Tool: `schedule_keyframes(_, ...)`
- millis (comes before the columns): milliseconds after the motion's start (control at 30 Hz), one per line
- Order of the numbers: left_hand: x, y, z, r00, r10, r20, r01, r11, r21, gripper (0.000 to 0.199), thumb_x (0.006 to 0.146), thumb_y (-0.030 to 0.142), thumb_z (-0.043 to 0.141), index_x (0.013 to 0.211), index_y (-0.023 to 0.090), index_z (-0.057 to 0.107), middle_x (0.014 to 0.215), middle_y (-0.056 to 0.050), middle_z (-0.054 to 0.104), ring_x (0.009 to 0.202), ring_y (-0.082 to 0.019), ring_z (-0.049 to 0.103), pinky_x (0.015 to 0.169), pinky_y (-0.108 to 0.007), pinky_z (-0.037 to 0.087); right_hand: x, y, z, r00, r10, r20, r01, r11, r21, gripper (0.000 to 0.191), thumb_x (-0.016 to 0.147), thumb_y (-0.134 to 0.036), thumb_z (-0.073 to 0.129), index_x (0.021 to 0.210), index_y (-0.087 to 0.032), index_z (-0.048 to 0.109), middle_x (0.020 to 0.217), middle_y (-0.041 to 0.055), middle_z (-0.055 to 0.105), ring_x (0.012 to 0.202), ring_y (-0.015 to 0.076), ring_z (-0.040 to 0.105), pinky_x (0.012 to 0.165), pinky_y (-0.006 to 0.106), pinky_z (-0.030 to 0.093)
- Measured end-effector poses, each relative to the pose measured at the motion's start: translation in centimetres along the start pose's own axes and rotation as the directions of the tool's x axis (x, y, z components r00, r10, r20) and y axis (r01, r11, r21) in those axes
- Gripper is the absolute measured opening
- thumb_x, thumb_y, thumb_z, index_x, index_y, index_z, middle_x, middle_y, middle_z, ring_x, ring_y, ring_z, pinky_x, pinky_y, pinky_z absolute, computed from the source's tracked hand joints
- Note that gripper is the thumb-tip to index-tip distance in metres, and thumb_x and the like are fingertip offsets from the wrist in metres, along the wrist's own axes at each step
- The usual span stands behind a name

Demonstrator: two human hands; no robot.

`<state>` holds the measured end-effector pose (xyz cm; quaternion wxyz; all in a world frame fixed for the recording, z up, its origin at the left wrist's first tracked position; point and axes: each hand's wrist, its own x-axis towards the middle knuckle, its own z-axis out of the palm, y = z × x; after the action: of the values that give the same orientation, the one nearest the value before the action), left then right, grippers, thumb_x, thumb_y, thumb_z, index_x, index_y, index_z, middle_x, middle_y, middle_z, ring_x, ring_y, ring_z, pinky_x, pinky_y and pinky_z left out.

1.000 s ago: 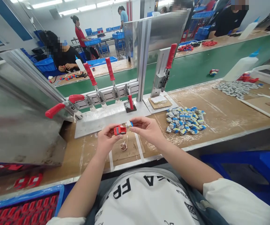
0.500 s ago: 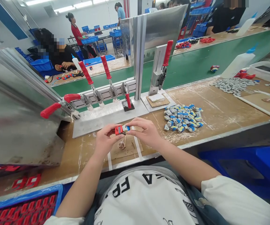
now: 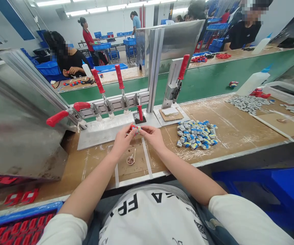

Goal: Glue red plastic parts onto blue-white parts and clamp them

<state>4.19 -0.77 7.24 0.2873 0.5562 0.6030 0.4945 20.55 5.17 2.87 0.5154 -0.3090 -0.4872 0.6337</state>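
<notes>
My left hand point(image 3: 122, 139) and my right hand point(image 3: 154, 136) meet above the bench, in front of the clamp rail. Between the fingertips is a small red plastic part point(image 3: 133, 127), pinched by my left hand. A small block with yellow and grey faces point(image 3: 138, 129) lies against it, gripped by my right fingertips. Fingers cover much of both, so I cannot tell how they are joined. Below the hands, a small round cup of brown paste point(image 3: 130, 160) sits on a cardboard sheet, with a thin stick point(image 3: 135, 154) beside it.
Toggle clamps with red handles point(image 3: 120, 76) line the rail; another clamp point(image 3: 179, 78) stands right. A pile of blue, grey and yellow blocks point(image 3: 197, 134) lies right of my hands. Further right are grey pieces point(image 3: 247, 103) and a white bottle point(image 3: 254, 83). A blue crate point(image 3: 60, 206) holds red parts.
Both hands have moved forward, away from my body and nearer the clamps, with the red part and block turned between them. My view has tilted up slightly.
</notes>
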Motion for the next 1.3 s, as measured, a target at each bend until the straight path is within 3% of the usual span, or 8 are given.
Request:
schedule_keyframes(167,0.3,-1.6,1.1,0.985,-0.167,0.030,0.169,0.943,-0.286,0.067,0.077,0.050,0.092,0.132,0.020,0.068,0.120,-0.011,0.079,0.109,-0.026,0.075,0.101,-0.041,0.060,0.9,2.2,0.0,0.997,0.073,-0.032,-0.072,0.997,0.026,0.062,0.062,-0.066,0.097,0.097,-0.018,0.079,0.096,0.0090,0.080,0.089,0.0240,0.074,0.086,0.039,0.064)
schedule_keyframes(267,1.1,-2.8,1.6,0.958,-0.284,0.031,0.260,0.820,-0.511,0.065,0.069,0.055,0.097,0.115,0.018,0.069,0.118,-0.011,0.078,0.101,-0.022,0.076,0.096,-0.039,0.063,1.5,2.4,-0.3,0.998,-0.057,-0.019,0.052,0.975,-0.218,0.056,0.074,-0.070,0.086,0.094,-0.018,0.076,0.101,0.0093,0.076,0.090,0.0230,0.070,0.085,0.038,0.059)
schedule_keyframes(400,3.6,-4.3,2.2,0.911,-0.407,0.065,0.347,0.675,-0.652,0.066,0.071,0.059,0.095,0.117,0.021,0.066,0.118,-0.008,0.076,0.093,-0.018,0.076,0.094,-0.038,0.064,3.9,2.0,-0.9,0.968,-0.239,-0.079,0.174,0.861,-0.477,0.051,0.091,-0.068,0.064,0.102,-0.018,0.070,0.118,0.0106,0.068,0.097,0.0207,0.064,0.093,0.037,0.053)
schedule_keyframes(500,6.2,-5.3,2.5,0.951,-0.309,0.006,0.268,0.813,-0.518,0.065,0.076,0.058,0.091,0.123,0.019,0.067,0.121,-0.012,0.075,0.096,-0.020,0.074,0.093,-0.040,0.062,6.8,1.2,-1.0,0.968,-0.208,-0.137,0.133,0.896,-0.425,0.044,0.093,-0.061,0.063,0.107,-0.020,0.058,0.113,0.0080,0.068,0.101,0.0199,0.063,0.094,0.035,0.051)
schedule_keyframes(633,9.3,-6.6,3.1,0.978,-0.176,-0.109,0.135,0.942,-0.307,0.063,0.066,0.042,0.097,0.116,0.015,0.070,0.117,-0.014,0.076,0.097,-0.022,0.071,0.094,-0.038,0.057,9.4,-0.7,-1.0,0.998,-0.061,0.011,0.061,0.922,-0.383,0.048,0.081,-0.060,0.076,0.094,-0.024,0.047,0.085,-0.0039,0.061,0.085,0.0164,0.061,0.085,0.031,0.050)
schedule_keyframes(867,11.6,-8.6,5.1,0.986,-0.088,-0.140,0.055,0.972,-0.227,0.046,0.070,0.026,0.089,0.109,0.013,0.070,0.108,-0.013,0.077,0.094,-0.022,0.070,0.094,-0.036,0.054,9.1,-6.0,-0.4,0.967,0.051,0.249,-0.043,0.998,-0.037,0.070,0.070,-0.069,0.086,0.107,-0.029,0.042,0.074,-0.0095,0.060,0.064,0.0137,0.060,0.060,0.023,0.048)
schedule_keyframes(1067,13.2,-9.5,6.5,0.989,-0.048,-0.139,0.032,0.993,-0.115,0.047,0.079,0.033,0.084,0.122,0.020,0.072,0.114,-0.009,0.078,0.105,-0.024,0.070,0.103,-0.038,0.052,9.7,-9.6,1.4,0.935,0.126,0.332,-0.139,0.990,0.018,0.061,0.075,-0.064,0.091,0.107,-0.024,0.057,0.073,-0.0066,0.055,0.060,0.0110,0.052,0.055,0.023,0.047)
schedule_keyframes(1300,15.9,-10.0,6.7,0.994,-0.009,-0.109,0.013,0.999,0.038,0.048,0.081,0.036,0.081,0.126,0.021,0.072,0.118,-0.010,0.078,0.113,-0.030,0.070,0.107,-0.042,0.050,9.8,-11.6,1.7,0.933,0.186,0.308,-0.188,0.982,-0.026,0.042,0.087,-0.054,0.080,0.109,-0.024,0.060,0.072,-0.0048,0.053,0.054,0.0108,0.045,0.050,0.023,0.039)
